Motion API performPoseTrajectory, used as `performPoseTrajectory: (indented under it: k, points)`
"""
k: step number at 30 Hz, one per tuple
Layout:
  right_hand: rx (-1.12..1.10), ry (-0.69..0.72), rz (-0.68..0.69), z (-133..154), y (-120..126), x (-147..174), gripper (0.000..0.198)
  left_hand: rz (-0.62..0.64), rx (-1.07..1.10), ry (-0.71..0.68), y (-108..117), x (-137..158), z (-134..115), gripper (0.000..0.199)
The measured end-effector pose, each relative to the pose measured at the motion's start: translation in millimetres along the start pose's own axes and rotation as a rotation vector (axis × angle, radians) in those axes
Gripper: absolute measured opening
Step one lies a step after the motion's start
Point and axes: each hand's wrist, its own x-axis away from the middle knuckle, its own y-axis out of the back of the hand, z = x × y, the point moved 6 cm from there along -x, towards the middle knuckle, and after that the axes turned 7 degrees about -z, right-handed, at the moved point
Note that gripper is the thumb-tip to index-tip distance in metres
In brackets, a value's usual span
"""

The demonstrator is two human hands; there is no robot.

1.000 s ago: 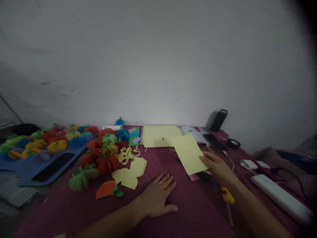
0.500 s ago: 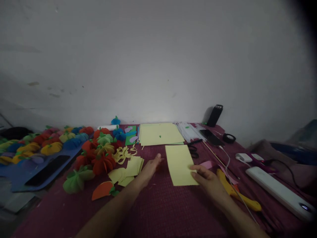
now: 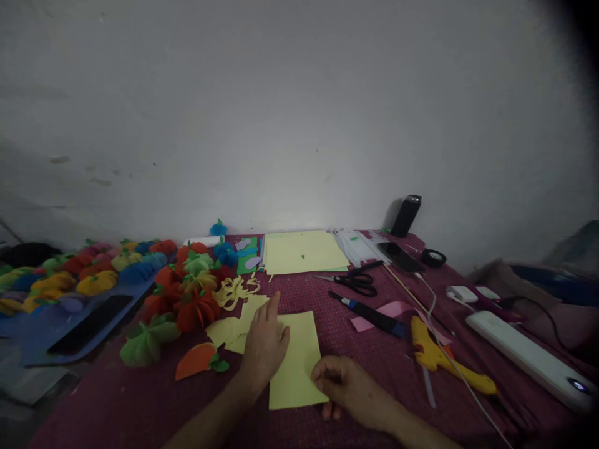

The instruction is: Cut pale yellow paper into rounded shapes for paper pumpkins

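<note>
A pale yellow sheet of paper [image 3: 299,368] lies in front of me on the dark red tablecloth [image 3: 281,430]. My left hand [image 3: 264,346] is over its left side, fingers stretched out and thumb apart, holding nothing. At the lower right corner, my right hand [image 3: 349,390] pinches the sheet between thumb and fingers. Smaller yellow paper pieces [image 3: 250,312] lie beside my left hand, partly hidden by it. An orange paper piece with green leaves [image 3: 196,360] is farther left. Beyond my right hand are a utility knife [image 3: 369,313] and black-handled scissors [image 3: 358,284].
Paper pumpkins [image 3: 196,308] in many colours crowd the left side. A stack of large yellow sheets [image 3: 304,252] lies near the wall. On the right are a yellow glue gun [image 3: 435,355], a white cable, a phone [image 3: 400,257], black tape [image 3: 433,257] and a white power bank [image 3: 524,355].
The yellow sheet has come down and left toward me with my right hand. My left hand has moved onto the sheet's left side. The utility knife and scissors are now uncovered.
</note>
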Motion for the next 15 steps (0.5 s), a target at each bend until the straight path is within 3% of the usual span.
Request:
performPoseTrajectory:
  k: [2, 4, 9, 15]
  points:
    - [0.027, -0.039, 0.058, -2.1, -4.3, 1.9, 0.017, 0.083, -0.227, -0.324, -12.2, 7.5, -24.6, 0.047]
    - [0.05, -0.072, 0.115, -4.3, -7.7, 3.8, 0.014, 0.251, -0.328, -0.532, -35.4, 12.6, -40.2, 0.036]
    - [0.076, -0.097, 0.143, -5.5, -4.4, 7.6, 0.013, 0.335, -0.486, -0.591, -72.4, 3.2, -40.8, 0.033]
    - [0.105, -0.054, 0.139, 0.3, 2.1, 9.1, 0.015, 0.372, -0.511, -0.604, -77.8, 8.2, -33.2, 0.036]
